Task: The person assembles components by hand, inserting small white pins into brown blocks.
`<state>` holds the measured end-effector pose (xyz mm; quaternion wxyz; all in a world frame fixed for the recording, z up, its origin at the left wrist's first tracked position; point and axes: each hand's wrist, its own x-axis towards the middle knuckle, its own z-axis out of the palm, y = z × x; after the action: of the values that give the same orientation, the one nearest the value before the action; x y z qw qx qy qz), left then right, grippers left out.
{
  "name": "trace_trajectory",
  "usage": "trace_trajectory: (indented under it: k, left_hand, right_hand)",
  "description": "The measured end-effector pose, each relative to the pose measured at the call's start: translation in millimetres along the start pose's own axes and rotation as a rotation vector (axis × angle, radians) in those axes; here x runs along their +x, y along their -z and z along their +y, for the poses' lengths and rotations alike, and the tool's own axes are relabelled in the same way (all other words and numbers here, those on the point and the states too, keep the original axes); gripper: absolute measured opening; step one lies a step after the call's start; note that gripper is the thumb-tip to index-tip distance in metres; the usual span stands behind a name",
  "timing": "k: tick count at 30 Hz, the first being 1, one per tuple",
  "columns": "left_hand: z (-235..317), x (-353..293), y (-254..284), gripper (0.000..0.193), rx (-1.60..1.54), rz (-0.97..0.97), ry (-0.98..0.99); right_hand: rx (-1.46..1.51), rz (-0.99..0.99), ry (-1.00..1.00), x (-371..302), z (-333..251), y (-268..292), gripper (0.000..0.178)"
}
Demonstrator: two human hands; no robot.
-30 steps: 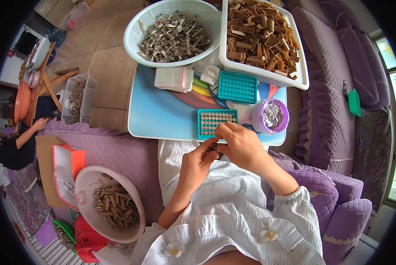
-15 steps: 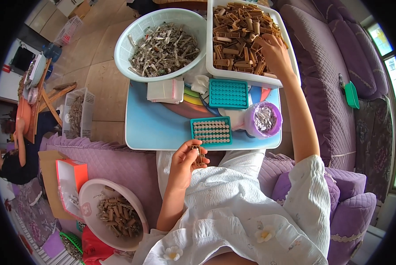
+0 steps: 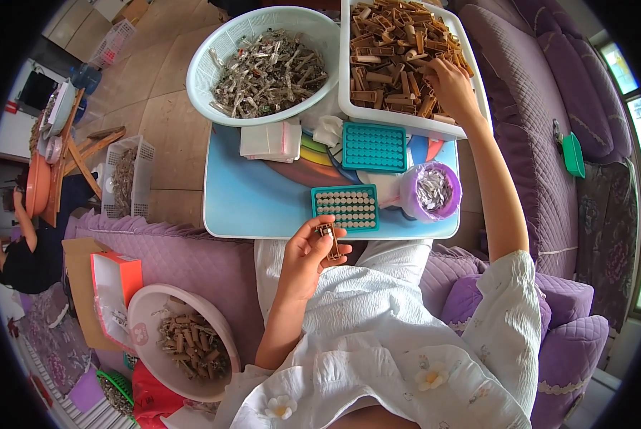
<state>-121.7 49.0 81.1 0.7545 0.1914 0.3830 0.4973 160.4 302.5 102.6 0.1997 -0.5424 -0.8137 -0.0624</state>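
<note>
In front of my lap, my left hand (image 3: 305,259) grips a small brown plastic casing (image 3: 330,242) with a shiny, pale part in it. My right hand (image 3: 455,87) reaches into a white bin (image 3: 413,126) heaped with brown plastic casings (image 3: 378,53). Its fingers curl down among the casings, and what they pinch is hidden. Just beyond my left hand, a teal tray (image 3: 344,227) holds rows of pale round pieces. Farther off lies another teal tray (image 3: 374,146) with round sockets. Beside the trays stands a purple-lined tub (image 3: 455,207) of small silvery pieces.
A pale green basket (image 3: 200,86) of clear and metallic parts stands left of the bin. Small bags (image 3: 269,141) lie stacked on the blue table (image 3: 252,207). At my left, a pink basin (image 3: 143,350) with brown parts rests near an orange box (image 3: 129,275). Another person (image 3: 27,250) sits far left.
My right hand has shifted slightly right and nearer within the bin. My left hand has moved a little right and away from me, still gripping the brown casing. The view has shifted slightly.
</note>
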Motion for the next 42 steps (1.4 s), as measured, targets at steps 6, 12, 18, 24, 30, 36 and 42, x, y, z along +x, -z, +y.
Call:
trace_trajectory:
  k: [6, 12, 18, 24, 30, 36, 42]
  left_hand:
    - [2, 3, -9, 0.033, -0.053, -0.052, -0.040]
    - [8, 3, -23, 0.033, -0.186, -0.047, -0.169]
    - [8, -4, -23, 0.029, -0.088, -0.042, -0.256]
    - [6, -11, -28, 0.030, -0.067, -0.022, -0.329]
    - [-1, -13, -27, 0.029, 0.057, 0.000, -0.442]
    - [-7, -12, -27, 0.028, 0.032, -0.077, -0.483]
    - [-13, -10, -27, 0.031, 0.065, -0.078, -0.530]
  right_hand:
    - [0.239, 0.210, -0.193, -15, -13, 4, 0.022]
    - [0.367, 0.277, -0.194, -53, -84, 40, 0.026]
    - [0.814, -0.044, -0.216, -121, -182, 65, 0.033]
    - [1.029, -0.012, -0.408, -152, -231, 73, 0.030]
    - [0.993, 0.065, -0.471, -162, -243, 61, 0.028]
    - [0.939, 0.093, -0.420, -163, -244, 59, 0.027]
    - [0.904, 0.087, -0.432, -161, -244, 56, 0.024]
